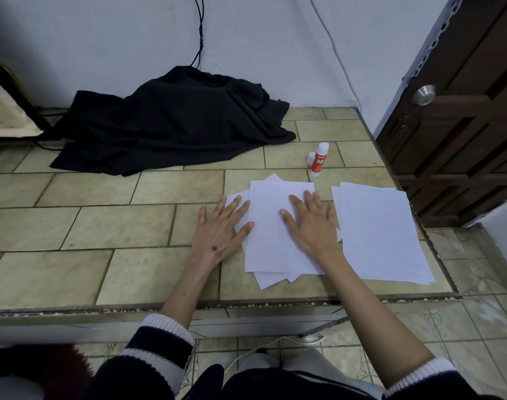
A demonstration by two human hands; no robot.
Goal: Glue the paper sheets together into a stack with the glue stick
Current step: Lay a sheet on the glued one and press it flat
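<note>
On tiled counter against white wall, black cloth.

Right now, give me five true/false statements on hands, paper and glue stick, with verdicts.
1. Both hands, left hand and right hand, press flat on the fanned stack of white paper sheets. True.
2. The red-labelled white glue stick is held. False: it stands alone on the tiled tabletop.
3. Its cap is on. False: the white cap sits beside it.
4. A second white paper pile lies right of the stack. True.
5. Crumpled black cloth covers the sheets. False: it lies apart.
</note>
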